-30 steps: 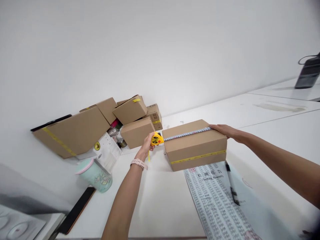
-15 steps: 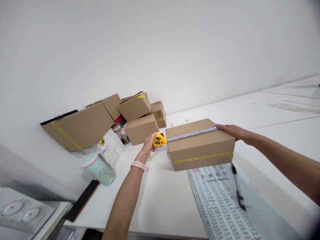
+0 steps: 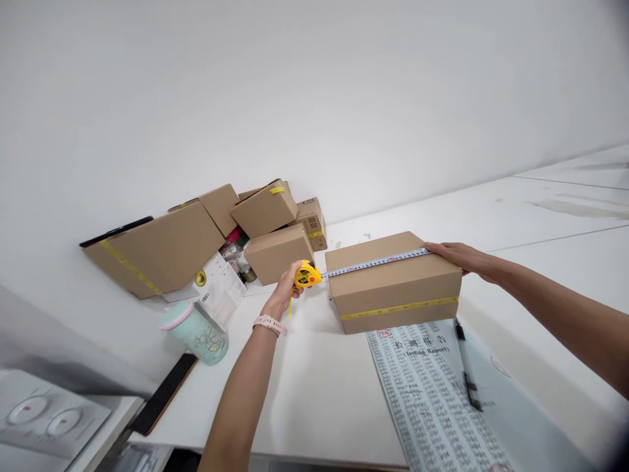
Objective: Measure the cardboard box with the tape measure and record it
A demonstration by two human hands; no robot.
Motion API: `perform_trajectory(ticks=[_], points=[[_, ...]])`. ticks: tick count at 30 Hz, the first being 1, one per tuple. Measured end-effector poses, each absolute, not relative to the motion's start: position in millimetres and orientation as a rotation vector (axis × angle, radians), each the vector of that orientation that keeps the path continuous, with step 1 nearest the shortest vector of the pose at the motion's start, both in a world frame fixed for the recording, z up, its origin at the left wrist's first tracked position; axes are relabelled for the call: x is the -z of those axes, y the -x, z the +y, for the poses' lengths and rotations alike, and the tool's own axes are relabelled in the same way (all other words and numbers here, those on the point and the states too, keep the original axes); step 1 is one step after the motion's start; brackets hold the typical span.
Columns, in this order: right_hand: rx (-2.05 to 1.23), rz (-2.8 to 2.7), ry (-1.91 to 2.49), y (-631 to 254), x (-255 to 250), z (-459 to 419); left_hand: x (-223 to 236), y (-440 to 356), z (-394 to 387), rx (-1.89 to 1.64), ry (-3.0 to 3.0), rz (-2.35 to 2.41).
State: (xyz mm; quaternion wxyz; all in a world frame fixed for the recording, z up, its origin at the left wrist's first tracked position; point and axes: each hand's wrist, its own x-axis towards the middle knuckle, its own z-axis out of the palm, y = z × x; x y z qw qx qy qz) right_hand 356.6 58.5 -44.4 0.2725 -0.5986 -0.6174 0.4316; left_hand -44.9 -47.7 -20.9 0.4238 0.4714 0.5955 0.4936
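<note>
My left hand (image 3: 282,288) is closed around a yellow tape measure (image 3: 307,275), just left of a closed cardboard box (image 3: 388,295). From its case the metal blade (image 3: 368,265) runs out straight across the top of the box. At the far right edge of the box, my right hand (image 3: 458,255) pinches the blade's end against the cardboard, its other fingers partly hidden behind the corner. Yellow tape runs along the front face of the box. A yellow strap hangs below my left hand.
Under the box's front edge lies a printed report (image 3: 432,393) with a black pen (image 3: 468,367) on it. Several cardboard boxes (image 3: 157,246) are stacked against the wall at the left. A mint tumbler (image 3: 199,334) and a dark flat bar (image 3: 164,394) stand nearer.
My left hand has drawn the tape measure case slightly left, away from the box, so a bit more blade shows. My right hand stays at the box's right edge.
</note>
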Motion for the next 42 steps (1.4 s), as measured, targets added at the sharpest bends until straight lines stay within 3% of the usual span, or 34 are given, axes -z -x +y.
perform_trajectory(ticks=[5, 9, 13, 16, 20, 28, 42], points=[[-0.887, -1.659, 1.667, -361, 37, 75, 2, 31, -70, -1.267, -1.227, 1.388], [-0.887, -1.608, 1.443, -363, 7, 80, -7, 2, -117, -1.073, -1.274, 1.206], [-1.011, -1.855, 1.228, -346, -26, 64, 23, -52, -164, -0.684, -1.056, 0.67], [-1.124, -2.032, 1.171, -326, -35, 52, 58, -96, -183, -0.782, -0.856, 0.437], [-1.091, -2.058, 1.193, -305, -28, 55, 77, -139, -187, -1.033, -0.746, 0.465], [-0.652, -2.06, 1.472, -280, 1, 88, 38, -169, -140, -1.223, -0.699, 0.775], [-0.56, -2.306, 1.336, -276, 22, 100, 36, -179, -112, -1.194, -0.572, 0.844]])
